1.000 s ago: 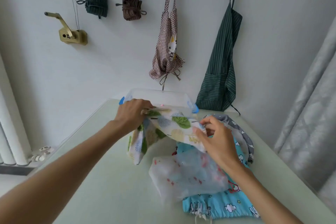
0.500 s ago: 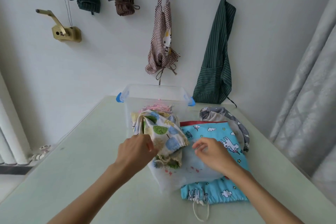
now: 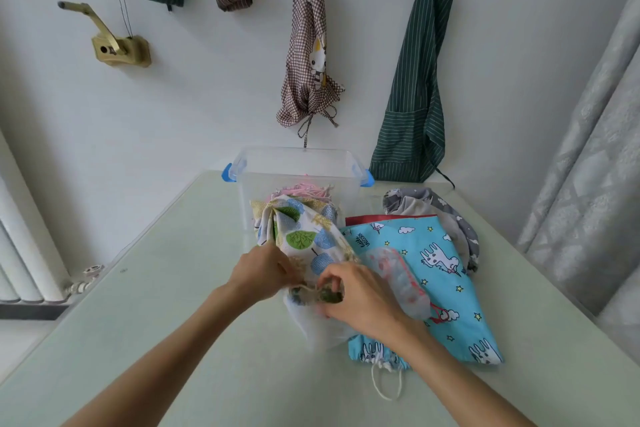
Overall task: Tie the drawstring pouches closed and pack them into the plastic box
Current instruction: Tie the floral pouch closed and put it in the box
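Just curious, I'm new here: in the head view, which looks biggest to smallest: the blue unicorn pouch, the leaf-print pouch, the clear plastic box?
1. Blue unicorn-print fabric pouch
2 and 3. Leaf-print fabric pouch and clear plastic box with blue clips: alike, and the box sits farther off, so unranked.

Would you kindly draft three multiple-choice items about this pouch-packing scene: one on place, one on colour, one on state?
1. Where does the plastic box stand?
A. at the table's far edge by the wall
B. on the floor
C. at the table's near edge

2. What colour are the box latches?
A. red
B. blue
C. green

3. What are both hands doing?
A. resting flat
B. lifting the box
C. gripping the tree-print pouch

Answers: 1 A, it stands beneath the hanging aprons. 2 B, both latches are blue. 3 C, the left hand and right hand grip its gathered mouth.
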Motion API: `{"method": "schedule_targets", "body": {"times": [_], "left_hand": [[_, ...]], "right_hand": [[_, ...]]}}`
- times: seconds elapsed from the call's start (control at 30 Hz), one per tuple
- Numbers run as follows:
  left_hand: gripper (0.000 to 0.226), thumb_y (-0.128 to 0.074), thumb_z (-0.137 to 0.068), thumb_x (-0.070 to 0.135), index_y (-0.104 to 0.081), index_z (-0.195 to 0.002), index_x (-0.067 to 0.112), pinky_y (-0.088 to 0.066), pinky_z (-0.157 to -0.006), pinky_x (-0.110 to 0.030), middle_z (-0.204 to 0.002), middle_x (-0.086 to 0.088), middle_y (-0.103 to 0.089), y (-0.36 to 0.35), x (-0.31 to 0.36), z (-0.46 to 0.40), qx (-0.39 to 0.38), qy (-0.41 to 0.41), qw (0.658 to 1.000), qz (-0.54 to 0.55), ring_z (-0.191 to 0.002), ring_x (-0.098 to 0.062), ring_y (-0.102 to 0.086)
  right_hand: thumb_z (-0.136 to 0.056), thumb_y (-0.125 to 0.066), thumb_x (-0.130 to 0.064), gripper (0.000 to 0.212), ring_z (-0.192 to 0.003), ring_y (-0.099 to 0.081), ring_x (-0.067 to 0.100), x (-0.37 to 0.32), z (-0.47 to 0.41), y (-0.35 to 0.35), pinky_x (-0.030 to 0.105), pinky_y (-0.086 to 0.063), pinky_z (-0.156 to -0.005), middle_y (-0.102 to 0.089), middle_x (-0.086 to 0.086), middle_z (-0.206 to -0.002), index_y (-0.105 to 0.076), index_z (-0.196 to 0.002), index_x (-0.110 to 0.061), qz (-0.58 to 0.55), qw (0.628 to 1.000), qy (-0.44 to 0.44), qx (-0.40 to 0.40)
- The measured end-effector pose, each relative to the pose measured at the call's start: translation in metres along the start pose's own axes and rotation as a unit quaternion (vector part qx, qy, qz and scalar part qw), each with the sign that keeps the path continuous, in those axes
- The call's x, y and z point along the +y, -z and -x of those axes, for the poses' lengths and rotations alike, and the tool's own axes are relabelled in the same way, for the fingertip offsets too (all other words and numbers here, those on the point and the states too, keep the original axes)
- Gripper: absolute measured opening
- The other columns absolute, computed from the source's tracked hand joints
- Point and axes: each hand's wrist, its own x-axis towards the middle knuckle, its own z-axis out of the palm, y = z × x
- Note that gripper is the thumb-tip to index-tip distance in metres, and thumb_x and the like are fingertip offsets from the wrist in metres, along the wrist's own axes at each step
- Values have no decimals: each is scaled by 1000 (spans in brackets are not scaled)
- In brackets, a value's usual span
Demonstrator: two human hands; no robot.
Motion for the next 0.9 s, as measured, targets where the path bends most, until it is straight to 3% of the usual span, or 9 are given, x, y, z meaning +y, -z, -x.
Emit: {"method": "schedule_targets", "body": {"times": [0.13, 0.3, 0.43, 0.5, 0.6, 0.67, 0.7, 0.8, 0.9], "left_hand": [[18, -69, -84, 33, -67, -70, 21, -55, -78, -36, -71, 1, -68, 0, -7, 4, -7, 57, 976, 210, -77, -21, -68], [20, -62, -89, 29, -65, -76, 15, -50, -58, -17, -67, 8, -69, 19, -2, 14, 5, 37, 961, 273, -59, 0, -64], [21, -56, -93, 27, -62, -86, 8, -56, -59, -20, -78, -2, -72, 34, -2, 25, 48, 48, 947, 314, -63, -5, -70], [20, -55, -94, 23, -62, -88, 6, -57, -62, -20, -82, -5, -72, 34, 0, 32, 25, 48, 939, 339, -65, -5, -71], [15, -56, -93, 18, -60, -92, 3, -57, -66, -19, -87, -10, -71, 31, 1, 38, 8, 61, 905, 421, -65, -7, -71], [8, -56, -93, 12, -60, -94, 6, -57, -69, -20, -91, -13, -71, 30, -1, 42, 10, 71, 880, 470, -67, -9, -72], [7, -56, -93, 11, -60, -97, 7, -58, -70, -21, -92, -13, -71, 30, -2, 43, 10, 77, 875, 477, -67, -9, -72], [21, -50, -96, 27, -63, -96, 11, -57, -72, -28, -95, -8, -69, 29, -12, 43, 7, 90, 928, 361, -68, -8, -69], [68, -31, -77, 77, -61, -91, 17, -50, -79, -35, -100, 4, -66, 32, -17, 43, -43, 91, 991, 92, -89, -18, -63]], "right_hand": [[-75, -66, -56, 39, -83, -56, 11, -5, -2, -18, 26, -43, -68, -58, -12, -91, -63, -102, -28, -8, 999, -11, 53], [-78, -73, -32, 6, -71, -64, 3, 0, -3, -14, 34, -55, -75, -70, -14, -74, -73, -80, -26, -179, 977, -68, 91], [-79, -74, -20, 13, -69, -58, -3, 17, 10, 10, 5, -44, -72, -64, -21, -71, -70, -77, -32, -140, 982, -80, 96], [-82, -71, -21, 8, -75, -60, -2, 22, 12, 18, 2, -38, -65, -62, -21, -77, -69, -88, -27, -166, 971, -120, 124], [-78, -74, -33, 35, -83, -64, 14, 12, 1, 16, 19, -44, -60, -66, -3, -97, -55, -104, -20, -321, 918, -231, 32], [-75, -75, -39, 50, -79, -63, 18, 0, -9, 9, 23, -45, -57, -68, 6, -99, -54, -110, -10, -396, 873, -283, -41], [-76, -74, -39, 48, -75, -61, 16, -5, -12, 6, 23, -44, -57, -68, 5, -94, -56, -108, -8, -391, 872, -287, -60], [-85, -65, -23, 12, -67, -53, 12, -16, -23, 3, 22, -39, -56, -57, -2, -72, -59, -85, -13, -313, 911, -269, 0], [-86, -58, -12, 9, -79, -59, 16, -18, -34, 11, 28, -46, -67, -63, -4, -81, -65, -87, -18, -263, 942, -189, 84]]}}
